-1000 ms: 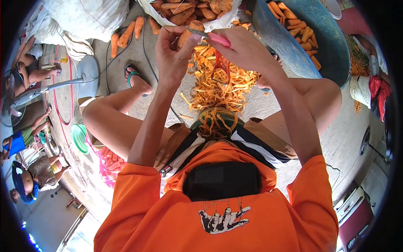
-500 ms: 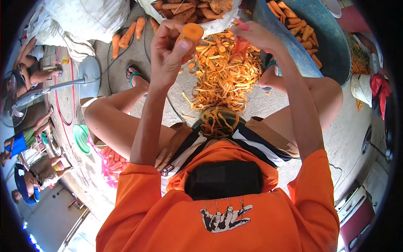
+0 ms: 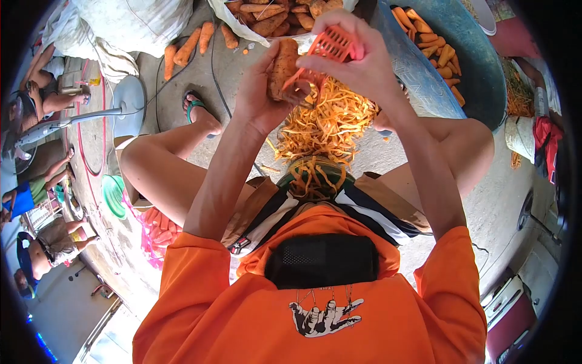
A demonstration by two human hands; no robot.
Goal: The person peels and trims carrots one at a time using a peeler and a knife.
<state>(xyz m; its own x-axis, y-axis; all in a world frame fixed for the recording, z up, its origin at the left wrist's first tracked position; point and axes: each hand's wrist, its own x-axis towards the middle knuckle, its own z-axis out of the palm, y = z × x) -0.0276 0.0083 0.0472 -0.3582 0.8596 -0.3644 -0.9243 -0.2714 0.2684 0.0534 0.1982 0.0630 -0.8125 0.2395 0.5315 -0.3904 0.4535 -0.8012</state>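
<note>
My left hand (image 3: 256, 100) is wrapped round a thick carrot (image 3: 283, 64) with rough, unpeeled skin, held nearly upright. My right hand (image 3: 368, 68) grips a red-orange peeler (image 3: 332, 45) with a slotted body. The lower end of the peeler lies against or right beside the carrot; exact contact is hard to make out. Below both hands a heap of orange peelings (image 3: 330, 124) covers the floor, and more strips rest on a dark green rounded object (image 3: 285, 179) between my legs.
Ahead stands a white sack (image 3: 242, 31) of unpeeled carrots. A blue tub (image 3: 418, 79) at the right holds peeled carrots (image 3: 445, 54). Several loose carrots (image 3: 188, 47) lie on the floor at left, near a cable and a fan (image 3: 79, 124). Other people sit at far left.
My right hand has moved left, bringing the peeler to the carrot. My left hand has turned the carrot, so its rough side now shows instead of its cut end.
</note>
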